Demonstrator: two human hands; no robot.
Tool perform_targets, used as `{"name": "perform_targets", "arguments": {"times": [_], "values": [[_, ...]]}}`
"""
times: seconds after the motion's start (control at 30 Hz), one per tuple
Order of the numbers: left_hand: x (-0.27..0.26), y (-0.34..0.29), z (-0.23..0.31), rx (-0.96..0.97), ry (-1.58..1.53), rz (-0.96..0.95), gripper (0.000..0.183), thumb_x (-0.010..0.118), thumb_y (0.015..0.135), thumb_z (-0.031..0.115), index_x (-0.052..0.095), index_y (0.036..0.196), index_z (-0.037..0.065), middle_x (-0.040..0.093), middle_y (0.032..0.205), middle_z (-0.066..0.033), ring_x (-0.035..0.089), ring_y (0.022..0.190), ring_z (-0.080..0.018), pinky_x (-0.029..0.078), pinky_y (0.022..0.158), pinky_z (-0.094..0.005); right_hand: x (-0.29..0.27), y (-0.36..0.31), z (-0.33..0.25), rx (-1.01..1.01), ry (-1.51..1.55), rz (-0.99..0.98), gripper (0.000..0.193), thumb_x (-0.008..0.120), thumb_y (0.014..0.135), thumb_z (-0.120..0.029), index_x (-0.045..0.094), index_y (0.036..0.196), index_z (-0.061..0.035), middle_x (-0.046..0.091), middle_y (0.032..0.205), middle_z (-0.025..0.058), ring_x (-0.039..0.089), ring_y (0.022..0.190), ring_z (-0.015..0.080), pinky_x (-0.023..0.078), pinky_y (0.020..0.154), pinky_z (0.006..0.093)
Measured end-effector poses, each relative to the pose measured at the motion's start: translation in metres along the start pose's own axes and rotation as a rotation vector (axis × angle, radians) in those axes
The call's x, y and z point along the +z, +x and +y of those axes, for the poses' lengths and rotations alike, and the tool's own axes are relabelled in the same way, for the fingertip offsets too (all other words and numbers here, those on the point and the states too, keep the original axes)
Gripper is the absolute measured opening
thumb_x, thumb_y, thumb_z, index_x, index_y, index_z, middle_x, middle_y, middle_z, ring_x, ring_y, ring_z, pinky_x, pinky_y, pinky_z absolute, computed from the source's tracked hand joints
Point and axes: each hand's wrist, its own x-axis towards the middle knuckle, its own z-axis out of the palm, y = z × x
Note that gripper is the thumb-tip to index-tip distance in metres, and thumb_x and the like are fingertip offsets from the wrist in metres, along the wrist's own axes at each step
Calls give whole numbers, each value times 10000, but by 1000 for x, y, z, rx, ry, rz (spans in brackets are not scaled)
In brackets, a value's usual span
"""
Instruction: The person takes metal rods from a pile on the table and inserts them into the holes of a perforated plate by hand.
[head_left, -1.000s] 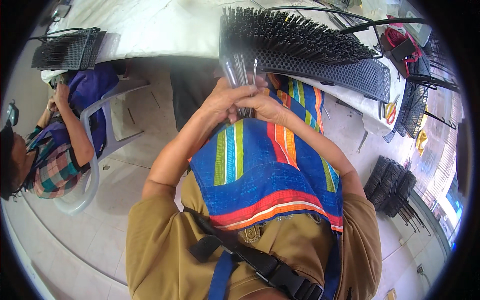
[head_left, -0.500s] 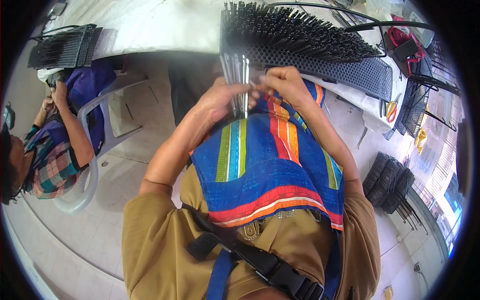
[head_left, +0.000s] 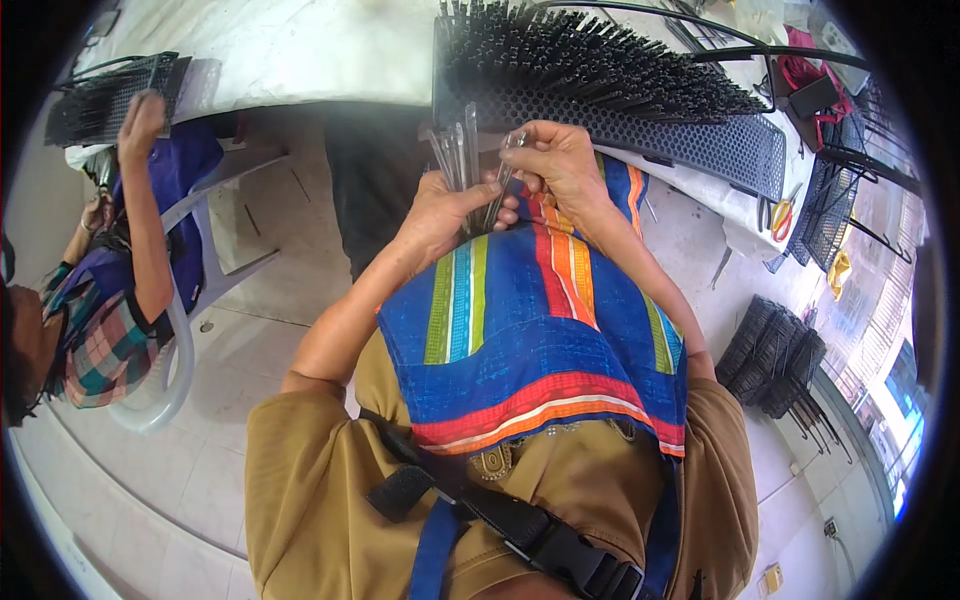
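My left hand (head_left: 436,216) is closed round a bundle of thin, clear, tube-like sticks (head_left: 462,150), which stand nearly upright out of the grip. My right hand (head_left: 566,165) pinches one clear stick (head_left: 506,165) near its top end. That stick leans to the right, apart from the bundle, and its lower part meets the left fingers. Both hands are above the blue striped cloth (head_left: 520,350) over my lap. Just beyond them, a black perforated metal rack (head_left: 690,152) on the table holds a dense mass of thin black sticks (head_left: 590,70).
On the left, a co-worker sits on a white plastic chair (head_left: 183,350), with a hand (head_left: 143,118) raised at another black mesh rack (head_left: 95,108). Orange-handled scissors (head_left: 781,220) hang at the table's right edge. Stacked black wire baskets (head_left: 770,355) stand on the floor at right.
The bundle was smeared by motion and is now steadier. My right hand has risen slightly and holds one stick apart. The co-worker's hand has moved up to the rack.
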Motion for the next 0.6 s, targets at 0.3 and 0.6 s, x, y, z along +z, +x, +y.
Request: {"name": "perform_targets", "arguments": {"times": [0.3,0.6], "values": [[-12,9,-7,13,-117,151,203,581,916,41,557,1115,10,656,984,-160,687,833,-263,600,711,-368,0,-8,-32,-238,-119,182,73,694,845,-30,681,909,0,613,670,7,509,498,39,378,444,180],[-17,7,-9,-39,-257,30,289,559,924,77,565,1182,-54,673,972,-205,692,856,-260,594,757,-377,16,11,-52,-770,-68,345,112,715,796,14,698,905,2,642,841,24,550,587,55,434,512,196]]}}
